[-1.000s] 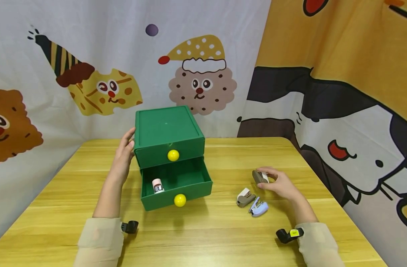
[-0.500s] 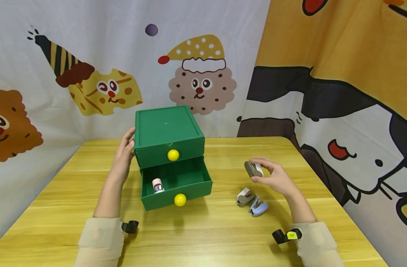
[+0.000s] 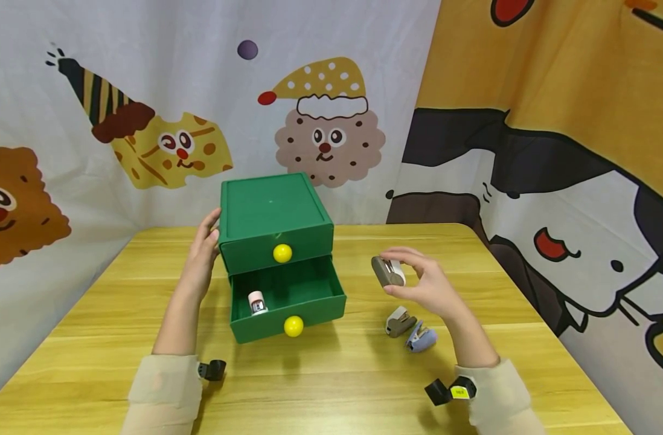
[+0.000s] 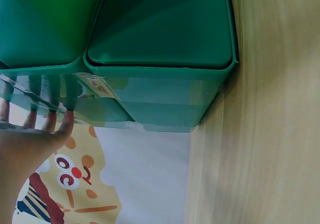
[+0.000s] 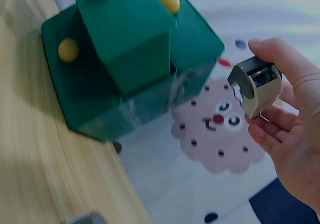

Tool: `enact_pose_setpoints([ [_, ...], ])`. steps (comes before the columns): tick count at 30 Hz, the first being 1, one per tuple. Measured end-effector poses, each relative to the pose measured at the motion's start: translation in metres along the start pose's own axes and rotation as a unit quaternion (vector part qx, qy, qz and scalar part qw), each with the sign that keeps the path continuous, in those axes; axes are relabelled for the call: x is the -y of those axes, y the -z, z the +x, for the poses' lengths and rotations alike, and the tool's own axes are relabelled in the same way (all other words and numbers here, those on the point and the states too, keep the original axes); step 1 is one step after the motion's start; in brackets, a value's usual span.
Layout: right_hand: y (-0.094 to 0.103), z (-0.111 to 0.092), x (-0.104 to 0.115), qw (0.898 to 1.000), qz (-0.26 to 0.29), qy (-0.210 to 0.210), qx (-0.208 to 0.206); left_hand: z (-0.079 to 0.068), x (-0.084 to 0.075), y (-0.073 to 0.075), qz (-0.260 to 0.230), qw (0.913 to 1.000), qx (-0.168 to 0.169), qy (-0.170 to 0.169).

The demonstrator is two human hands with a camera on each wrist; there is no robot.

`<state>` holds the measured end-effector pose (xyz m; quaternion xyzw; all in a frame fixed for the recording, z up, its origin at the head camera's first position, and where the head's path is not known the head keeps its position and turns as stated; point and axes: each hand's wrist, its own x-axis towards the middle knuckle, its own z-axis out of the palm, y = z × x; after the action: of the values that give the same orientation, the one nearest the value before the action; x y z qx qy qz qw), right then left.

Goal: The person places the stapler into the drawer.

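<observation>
**Carrying a brown-and-cream stapler (image 3: 388, 272) left, nearer the open lower drawer (image 3: 323, 313)**

Near edge first: two wrist cams, left (image 3: 216, 370) and right (image 3: 438, 393), over the table (image 3: 310, 386). Next, at right, a blue stapler (image 3: 421, 339) w/ a brown-and-white stapler (image 3: 401, 326) close by on its far-left side – can't tell if they touch. Neither has moved in the last sec.

At left, the drawer stands pulled out w/ a small pink-and-white item (image 3: 258, 302) in its left part.

Right hand (image 3: 426, 284) is the big change: it's swung left approx. level w/ the drawer, held stapler pinched b/w thumb and fingers, up off the table and just right of the drawer, still apart from it. Means the gap's mostly closed; prob. partway through the work, w/ two staplers yet on the table.

Left hand (image 3: 199, 260) unchanged: fingers extended, gripping nothing, resting against the left side of the green cabinet (image 3: 272, 202), prob. steadying it. Upper drawer (image 3: 255, 254) shut. Far back, a cartoon-print backdrop (image 3: 190, 36).
</observation>
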<state>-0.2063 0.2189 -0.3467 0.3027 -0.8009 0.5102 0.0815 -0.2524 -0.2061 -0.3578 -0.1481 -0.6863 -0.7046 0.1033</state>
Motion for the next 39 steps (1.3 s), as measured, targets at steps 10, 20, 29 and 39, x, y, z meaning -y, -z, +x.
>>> enact_pose_setpoints([
  [10,-0.032,0.017,0.038,1.000,-0.003,0.006,0.017,0.000,0.000,0.000,0.003,1.0000,0.002,0.003],
  [20,-0.062,0.036,0.053,0.999,-0.016,0.022,0.040,0.000,0.001,0.000,0.001,1.0000,0.002,0.000],
  [29,-0.088,0.050,0.042,0.995,-0.028,0.079,0.058,-0.001,0.002,0.001,0.003,1.0000,0.001,-0.006],
  [39,-0.106,0.061,0.045,0.992,-0.057,0.060,0.099,-0.001,0.002,0.001,-0.002,1.0000,0.001,-0.005],
])
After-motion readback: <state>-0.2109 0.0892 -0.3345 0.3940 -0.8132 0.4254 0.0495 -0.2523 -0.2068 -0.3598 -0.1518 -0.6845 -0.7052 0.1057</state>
